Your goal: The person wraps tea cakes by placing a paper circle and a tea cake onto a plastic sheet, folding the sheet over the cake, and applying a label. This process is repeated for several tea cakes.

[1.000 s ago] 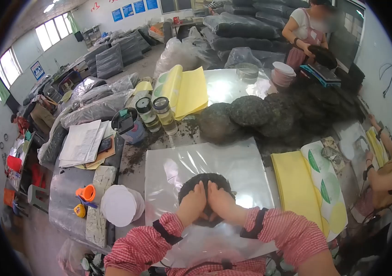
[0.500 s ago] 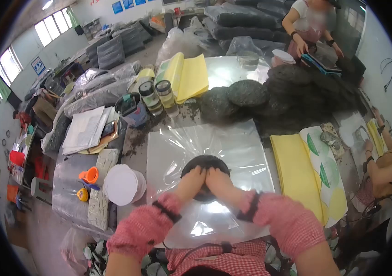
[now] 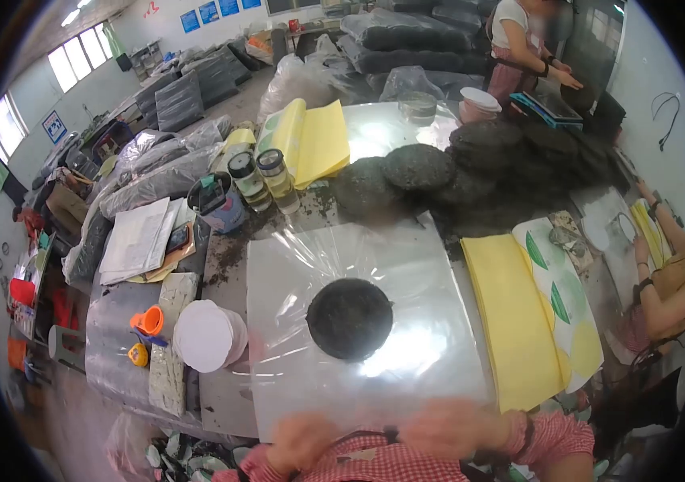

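Observation:
A flat, round, dark cake [image 3: 350,320] lies on a clear plastic sheet [image 3: 294,386] in the middle of the table. Neither hand touches the cake. Close to my body, at the near edge of the sheet, my left hand [image 3: 302,440] and my right hand [image 3: 443,427] are blurred by motion. Their fingers cannot be made out, nor whether they touch the sheet. Beyond the sheet sits a large dark heap [image 3: 511,181] with several similar round cakes on it.
Yellow sheets [image 3: 511,321] lie to the right. On the left stand a stack of white discs [image 3: 206,333], an orange cup [image 3: 148,321] and papers [image 3: 138,241]. Two jars [image 3: 280,181] stand behind. One co-worker [image 3: 519,48] stands at the back right, another [image 3: 672,281] at the right.
Both hands have let go of the dark cake and drawn back toward my body. The cake now lies fully uncovered. The back co-worker's hand has lifted from the blue-edged device.

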Tool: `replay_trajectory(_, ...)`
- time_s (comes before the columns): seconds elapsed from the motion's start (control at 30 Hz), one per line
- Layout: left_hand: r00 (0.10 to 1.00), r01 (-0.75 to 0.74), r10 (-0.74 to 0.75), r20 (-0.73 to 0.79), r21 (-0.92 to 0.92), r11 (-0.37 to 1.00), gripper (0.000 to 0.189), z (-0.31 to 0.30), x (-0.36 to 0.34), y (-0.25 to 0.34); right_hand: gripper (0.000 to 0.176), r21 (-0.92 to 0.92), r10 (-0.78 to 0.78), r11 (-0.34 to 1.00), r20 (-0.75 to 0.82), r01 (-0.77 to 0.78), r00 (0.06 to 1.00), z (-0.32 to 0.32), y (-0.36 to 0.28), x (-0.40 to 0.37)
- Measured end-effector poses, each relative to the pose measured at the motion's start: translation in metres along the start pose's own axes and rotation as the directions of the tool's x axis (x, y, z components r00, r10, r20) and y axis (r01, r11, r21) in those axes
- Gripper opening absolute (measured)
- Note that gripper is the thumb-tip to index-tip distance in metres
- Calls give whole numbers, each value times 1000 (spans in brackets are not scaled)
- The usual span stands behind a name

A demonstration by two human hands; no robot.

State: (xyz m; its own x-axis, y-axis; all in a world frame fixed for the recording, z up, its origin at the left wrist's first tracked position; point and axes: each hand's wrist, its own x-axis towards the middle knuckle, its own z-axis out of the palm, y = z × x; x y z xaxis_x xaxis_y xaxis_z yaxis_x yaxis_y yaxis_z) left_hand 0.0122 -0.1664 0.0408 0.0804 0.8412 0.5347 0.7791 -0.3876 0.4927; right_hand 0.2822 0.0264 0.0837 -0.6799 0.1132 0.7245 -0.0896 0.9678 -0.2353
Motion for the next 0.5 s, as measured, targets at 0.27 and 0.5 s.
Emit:
replay_trajectory(0.27,938,342,-271,-217,438,832,97,48,44,-73,65,-206,431,902,387,-379,815,104,89,-82)
replay_trajectory(0.5,848,528,-520,-103,230,817,57,122,95,-105,97,342,796,532,108,-774,595,152,121,-36)
